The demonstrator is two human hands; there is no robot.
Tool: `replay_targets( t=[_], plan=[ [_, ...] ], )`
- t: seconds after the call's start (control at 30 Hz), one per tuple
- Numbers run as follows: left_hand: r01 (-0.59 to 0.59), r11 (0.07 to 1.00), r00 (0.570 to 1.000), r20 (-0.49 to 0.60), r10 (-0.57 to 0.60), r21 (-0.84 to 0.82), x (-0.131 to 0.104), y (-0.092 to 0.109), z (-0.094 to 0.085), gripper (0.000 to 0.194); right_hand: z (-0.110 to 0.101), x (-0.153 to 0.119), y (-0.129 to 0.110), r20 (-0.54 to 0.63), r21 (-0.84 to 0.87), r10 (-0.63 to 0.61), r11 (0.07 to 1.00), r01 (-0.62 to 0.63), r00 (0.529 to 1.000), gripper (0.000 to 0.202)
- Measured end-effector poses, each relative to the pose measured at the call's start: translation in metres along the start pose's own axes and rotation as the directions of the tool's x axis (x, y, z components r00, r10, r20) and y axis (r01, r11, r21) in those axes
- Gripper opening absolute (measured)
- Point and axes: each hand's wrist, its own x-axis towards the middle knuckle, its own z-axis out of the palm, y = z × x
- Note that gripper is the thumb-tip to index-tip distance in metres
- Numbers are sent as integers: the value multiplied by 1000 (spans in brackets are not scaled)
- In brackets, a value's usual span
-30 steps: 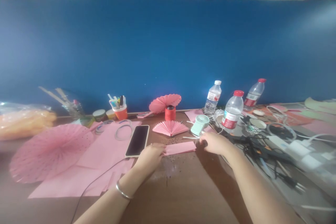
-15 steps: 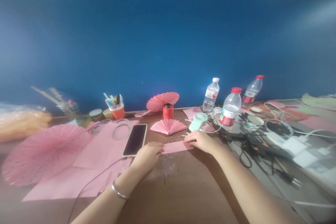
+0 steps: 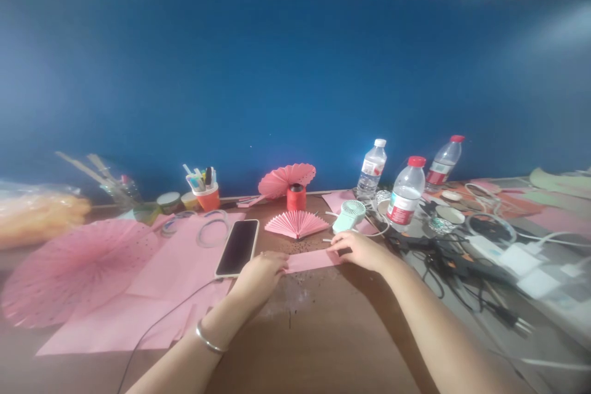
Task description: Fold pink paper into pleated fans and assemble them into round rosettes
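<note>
A narrow strip of pink paper (image 3: 311, 261) stretches sideways between my two hands, low over the brown tabletop. My left hand (image 3: 262, 274) has its fingers closed on the strip's left end. At the right end, my right hand (image 3: 357, 249) pinches the paper between thumb and fingers. Just behind the strip lies a small pleated pink paper fan (image 3: 296, 224), spread open. A red cylinder with a dark top (image 3: 296, 197) stands behind that fan, and a larger pleated pink fan (image 3: 289, 178) leans at the back.
Left are a phone (image 3: 238, 249), pink sheets (image 3: 161, 265), a big round pleated paper (image 3: 83, 268) and an orange cup of pens (image 3: 207, 197). Right are a mint handheld fan (image 3: 349, 215), water bottles (image 3: 406, 194), black cables (image 3: 443, 258) and white chargers (image 3: 521, 258). Dark specks dot the table.
My right hand has shifted slightly to the right along the strip's end. My left hand stays nearly where it was, still holding the paper.
</note>
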Motion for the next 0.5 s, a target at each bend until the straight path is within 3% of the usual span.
replay_targets(
  t=[0.27, 0.5],
  plan=[
    [-4, 1000, 1000, -2, 4, -2, 1, -1, 2, 22, 1, -2, -2, 7, -60, 15, 998, -15, 1000, 32],
    [-6, 1000, 1000, 4, 6, 4, 1, -2, 4, 21, 34, 15, -42, -87, -164, -173, 974, 157, 981, 21]
  ],
)
